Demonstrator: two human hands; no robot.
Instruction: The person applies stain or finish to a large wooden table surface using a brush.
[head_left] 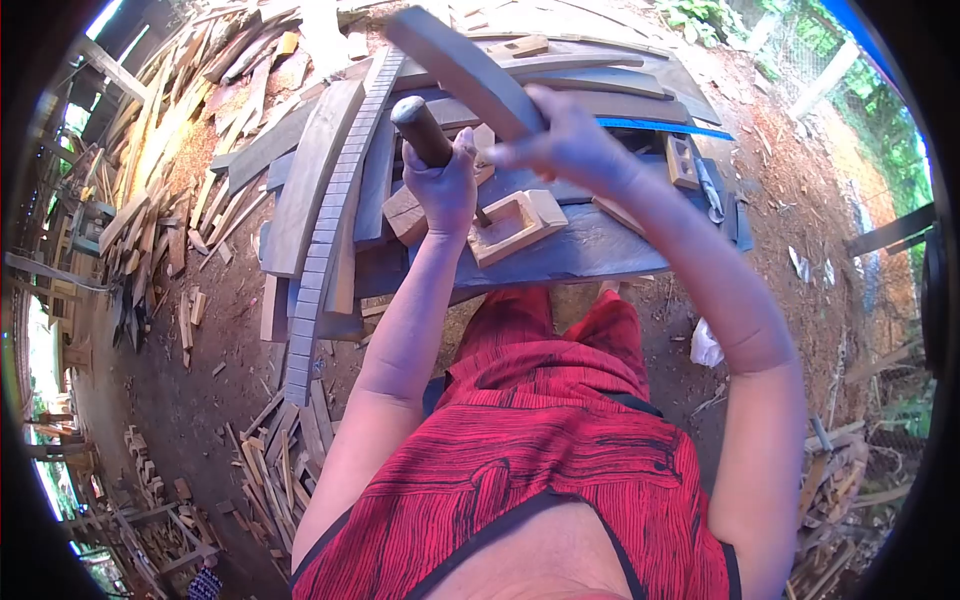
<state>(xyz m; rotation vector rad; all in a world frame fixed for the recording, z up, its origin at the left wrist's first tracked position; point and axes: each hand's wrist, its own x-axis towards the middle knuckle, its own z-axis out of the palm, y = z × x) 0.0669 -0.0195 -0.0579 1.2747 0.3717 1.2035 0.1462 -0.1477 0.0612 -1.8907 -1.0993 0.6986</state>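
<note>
My left hand is wrapped round the dark round-ended handle of a chisel. The chisel's thin blade points down into a small wooden block with a rectangular hollow cut in it. In my right hand, slightly smeared by motion, is a thick wooden bat. It slants up and to the left, above and apart from the chisel's handle end. Beside the hollowed block, on its left, sits another wooden block, partly behind my left hand.
The plank worktop carries several boards and a long notched strip at left. To the right lie a blue straightedge and a block with two hollows. Scrap wood is heaped on the ground at left.
</note>
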